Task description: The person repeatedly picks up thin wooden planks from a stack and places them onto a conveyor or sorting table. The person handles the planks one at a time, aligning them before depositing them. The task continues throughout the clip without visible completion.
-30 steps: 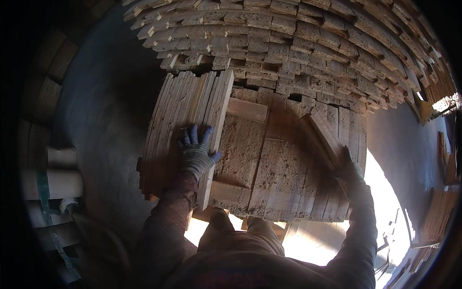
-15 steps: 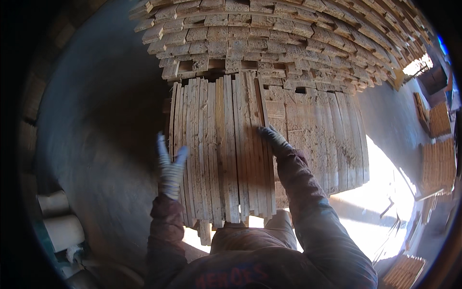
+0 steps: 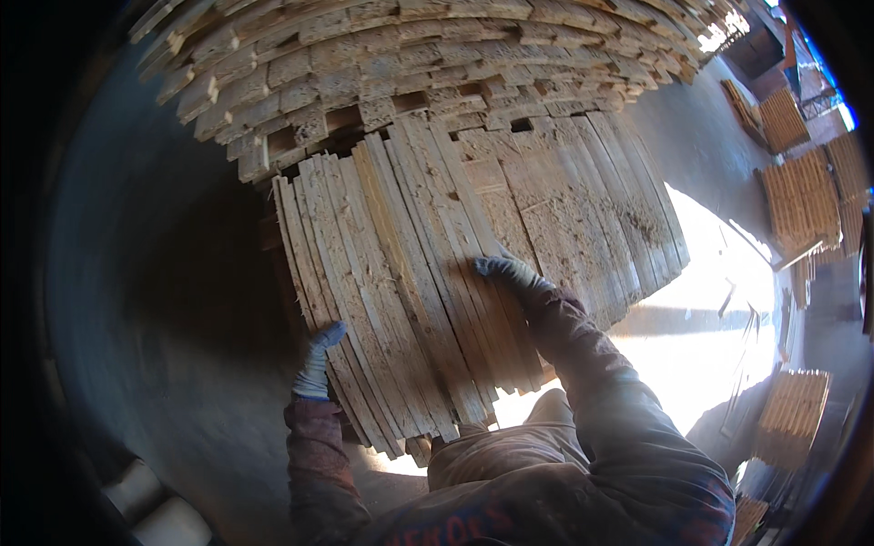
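A row of rough, narrow wooden planks (image 3: 387, 300) lies side by side in front of me, with sawdust on their faces and uneven near ends. My left hand (image 3: 317, 359), in a pale glove with a blue cuff, grips the row's outer left edge. Its thumb rests over the top and the fingers are mostly hidden down the side. At the row's right edge my right hand (image 3: 513, 272), also gloved, is closed with curled fingers against the planks. Under and to the right is a layer of wider, flat boards (image 3: 583, 214).
A tall stack of lumber (image 3: 410, 55) rises at the far side. Smaller wood stacks (image 3: 801, 207) stand on the floor at right, beside a bright sunlit patch (image 3: 719, 318). Pale rounded objects (image 3: 171, 523) lie at the lower left.
My left hand has gone from spread fingers beside the planks to a grip on their left edge. The right hand's fingers have curled in. The view has turned, tilting the planks in it.
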Available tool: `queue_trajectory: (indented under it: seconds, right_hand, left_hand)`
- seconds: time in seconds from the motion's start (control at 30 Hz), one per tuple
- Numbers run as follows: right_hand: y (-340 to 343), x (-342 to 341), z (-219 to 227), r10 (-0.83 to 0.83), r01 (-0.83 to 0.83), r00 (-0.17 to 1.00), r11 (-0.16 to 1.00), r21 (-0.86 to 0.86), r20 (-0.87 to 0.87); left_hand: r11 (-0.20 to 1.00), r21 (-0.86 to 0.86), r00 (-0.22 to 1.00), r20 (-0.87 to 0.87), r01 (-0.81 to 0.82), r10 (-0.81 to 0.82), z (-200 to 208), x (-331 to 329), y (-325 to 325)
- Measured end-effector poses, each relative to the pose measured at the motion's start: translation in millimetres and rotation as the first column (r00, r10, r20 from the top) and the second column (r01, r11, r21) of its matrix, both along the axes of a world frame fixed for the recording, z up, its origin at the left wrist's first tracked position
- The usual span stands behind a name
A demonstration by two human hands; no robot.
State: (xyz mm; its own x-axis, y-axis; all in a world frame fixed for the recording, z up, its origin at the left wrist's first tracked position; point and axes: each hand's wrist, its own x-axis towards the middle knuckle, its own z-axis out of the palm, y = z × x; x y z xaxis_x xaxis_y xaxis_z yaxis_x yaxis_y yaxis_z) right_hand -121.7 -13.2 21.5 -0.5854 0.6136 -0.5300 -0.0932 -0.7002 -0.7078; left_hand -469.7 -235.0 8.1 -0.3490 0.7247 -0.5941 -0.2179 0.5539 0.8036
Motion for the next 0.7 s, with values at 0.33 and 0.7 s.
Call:
queue_trajectory:
  seconds: [0.33, 0.7]
  right_hand:
    - [-39, 75, -6, -0.112, 0.118, 0.989, 0.991, 0.056, -0.099]
    - [-443, 229, 371, -0.831, 0.89, 0.448, 0.376, 0.259, -0.33]
  left_hand:
    - [0.989, 0.091, 0.987, 0.105, 0.113, -0.122, 21, -5, 5]
    - [0.548, 0.229, 0.453, 0.361, 0.805, -0.815, 256, 202, 8]
